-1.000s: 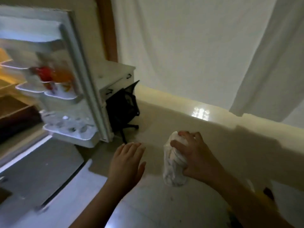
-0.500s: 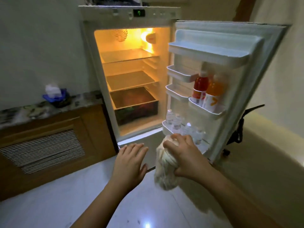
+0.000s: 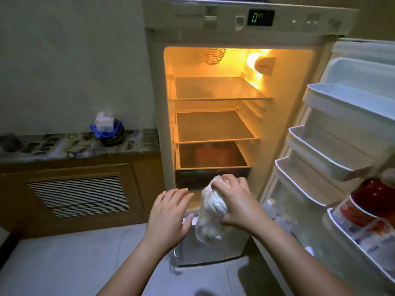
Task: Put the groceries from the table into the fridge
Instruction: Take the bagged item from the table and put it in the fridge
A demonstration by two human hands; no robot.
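The fridge (image 3: 158, 99) stands open straight ahead, lit orange inside, with bare glass shelves (image 3: 213, 127) and a dark drawer (image 3: 211, 161) at the bottom. My right hand (image 3: 237, 201) grips the top of a clear plastic bag of white food (image 3: 208, 227), which hangs in front of the fridge's lower part. My left hand (image 3: 168, 214) hovers beside the bag, fingers spread, holding nothing.
The open fridge door (image 3: 342, 129) stands at the right; its racks hold a red bottle (image 3: 372, 199) and small water bottles (image 3: 275, 212). A wooden cabinet with a marble top (image 3: 70, 144) is at the left, bearing a dark bowl with blue and white items (image 3: 108, 129). Pale floor tiles lie below.
My view has swung left from the wall and curtain to face the fridge, which now looms closer. Both hands and the bag have come near its lower opening.
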